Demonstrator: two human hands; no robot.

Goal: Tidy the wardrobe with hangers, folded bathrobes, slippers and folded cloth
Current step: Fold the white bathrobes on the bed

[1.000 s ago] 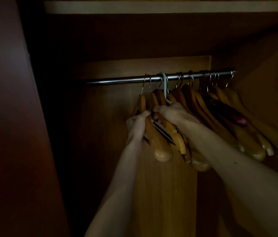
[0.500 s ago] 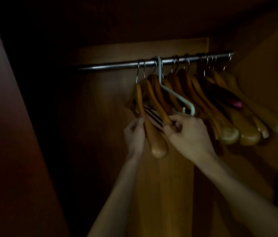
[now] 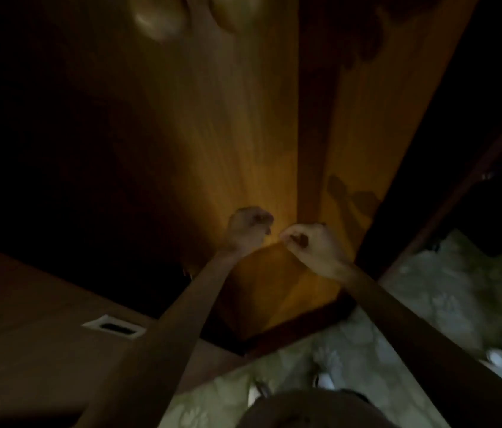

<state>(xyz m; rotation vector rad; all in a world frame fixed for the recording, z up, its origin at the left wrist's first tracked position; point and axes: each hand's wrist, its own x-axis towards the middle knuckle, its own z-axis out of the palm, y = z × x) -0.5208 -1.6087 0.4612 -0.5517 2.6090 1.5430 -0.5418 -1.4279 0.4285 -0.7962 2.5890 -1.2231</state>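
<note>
The hangers sit at twelve o'clock, only their rounded wooden ends showing at the top edge, blurred, well apart from your hands. Your left hand is near the centre, fingers clenched into a loose fist and holding nothing you can make out. Your right hand is just beside it at three o'clock of it, fingers also curled; a small dark patch lies inside the curl, and whether that is an object or shadow cannot be told. Behind both stands the wardrobe's back panel. At five o'clock lies patterned carpet. At eight o'clock a pale recessed handle sits in a dark panel.
</note>
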